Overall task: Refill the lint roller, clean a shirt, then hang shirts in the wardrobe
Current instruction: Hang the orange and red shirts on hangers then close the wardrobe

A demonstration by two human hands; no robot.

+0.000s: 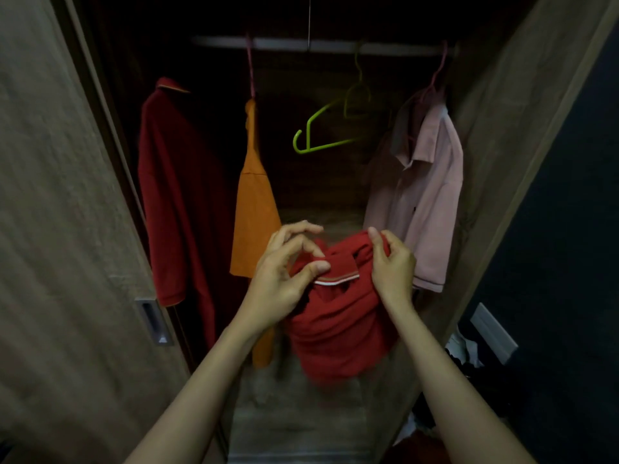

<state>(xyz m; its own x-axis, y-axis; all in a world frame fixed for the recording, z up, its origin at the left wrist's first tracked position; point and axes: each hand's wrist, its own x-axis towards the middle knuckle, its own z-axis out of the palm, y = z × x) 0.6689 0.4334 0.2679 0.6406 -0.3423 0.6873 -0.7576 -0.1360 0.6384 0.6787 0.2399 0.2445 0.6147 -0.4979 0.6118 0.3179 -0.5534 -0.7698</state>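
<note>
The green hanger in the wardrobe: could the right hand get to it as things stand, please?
Probably yes: the green hanger hangs bare with nothing in front, though the right hand is busy gripping the red shirt.

I face a wardrobe (318,195) of brown wood grain, dim inside. Its door (67,229) stands at my left, a grey recessed handle (154,321) set near its edge. A pale rail (284,43) crosses the top. The right side panel (502,145) slants beside a dark wall (569,212) bearing a grey plate (494,333). The wardrobe's floor (294,423) is wood-grained too.
</note>
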